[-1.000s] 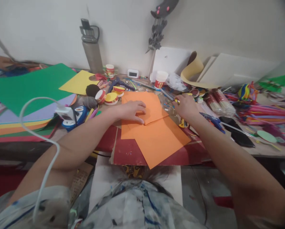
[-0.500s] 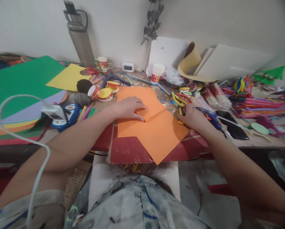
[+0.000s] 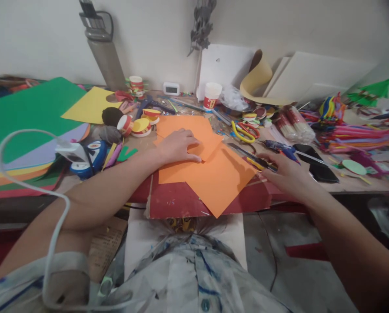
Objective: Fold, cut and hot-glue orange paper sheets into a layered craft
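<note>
Orange paper sheets (image 3: 218,184) lie overlapped on a red board (image 3: 174,204) in front of me. My left hand (image 3: 180,148) rests on the upper, smaller orange piece (image 3: 210,141), fingers stretched flat and thumb apart, pressing it against the sheet below. To the right, my right hand (image 3: 284,171) is closed on what looks like scissors (image 3: 243,152), with dark blades and black-and-yellow handles. They point up and left, above the right edge of the orange paper. My fingers partly hide the handles.
Behind the paper lie yellow-handled pliers or scissors (image 3: 241,132) and a paper cup (image 3: 212,96). A glue gun (image 3: 280,150), a phone (image 3: 323,171) and pipe cleaners (image 3: 357,141) are right. Coloured sheets (image 3: 28,117), a white cable (image 3: 55,226) and small cups (image 3: 140,127) are left.
My right hand has moved right and slightly down, lifting the black-and-yellow scissors so their dark blades show. My left hand stays on the orange paper. The view has shifted slightly.
</note>
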### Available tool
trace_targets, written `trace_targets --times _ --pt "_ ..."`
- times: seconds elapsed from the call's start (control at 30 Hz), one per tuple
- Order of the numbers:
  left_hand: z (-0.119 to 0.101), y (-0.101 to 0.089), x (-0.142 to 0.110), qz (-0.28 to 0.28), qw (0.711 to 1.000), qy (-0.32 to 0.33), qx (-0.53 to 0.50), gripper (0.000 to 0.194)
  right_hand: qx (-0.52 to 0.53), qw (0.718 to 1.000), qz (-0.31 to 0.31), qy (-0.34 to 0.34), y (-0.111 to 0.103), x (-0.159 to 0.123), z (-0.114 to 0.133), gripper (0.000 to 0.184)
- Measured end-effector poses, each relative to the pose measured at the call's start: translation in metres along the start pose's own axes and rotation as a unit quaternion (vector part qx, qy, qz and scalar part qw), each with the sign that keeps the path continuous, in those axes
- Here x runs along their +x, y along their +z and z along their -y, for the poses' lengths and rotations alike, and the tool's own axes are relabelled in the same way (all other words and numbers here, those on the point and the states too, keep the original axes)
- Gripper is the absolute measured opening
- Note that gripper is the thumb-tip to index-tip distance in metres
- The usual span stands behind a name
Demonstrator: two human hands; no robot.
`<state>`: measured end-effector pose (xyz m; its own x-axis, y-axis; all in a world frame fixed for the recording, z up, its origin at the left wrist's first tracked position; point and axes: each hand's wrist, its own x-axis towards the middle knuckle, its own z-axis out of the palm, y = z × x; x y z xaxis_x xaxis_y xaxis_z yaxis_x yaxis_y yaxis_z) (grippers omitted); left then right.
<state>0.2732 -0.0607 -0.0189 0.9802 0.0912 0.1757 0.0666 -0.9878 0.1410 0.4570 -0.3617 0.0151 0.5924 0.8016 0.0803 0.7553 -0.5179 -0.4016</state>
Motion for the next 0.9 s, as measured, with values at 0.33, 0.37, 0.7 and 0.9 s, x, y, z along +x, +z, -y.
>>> trace_targets --times 0.33,0.37,0.7,0.9 --pt "0.028 0.0 -0.001 0.122 0.99 0.048 -0.057 0.054 0.032 0.995 0.03 -0.095 0.025 -0.029 0.018 0.048" --pt "0.027 -0.001 -0.001 0.14 0.988 0.042 -0.053 0.057 0.029 0.994 0.03 -0.099 0.026 -0.028 0.018 0.05" --pt "0.002 -0.008 -0.007 0.157 0.987 -0.033 0.006 0.074 -0.017 0.995 -0.02 -0.097 0.023 -0.015 0.011 0.051" --pt "0.0 -0.01 -0.007 0.147 0.988 -0.039 0.008 0.074 -0.02 0.997 0.012 -0.078 0.024 -0.005 0.016 0.045"
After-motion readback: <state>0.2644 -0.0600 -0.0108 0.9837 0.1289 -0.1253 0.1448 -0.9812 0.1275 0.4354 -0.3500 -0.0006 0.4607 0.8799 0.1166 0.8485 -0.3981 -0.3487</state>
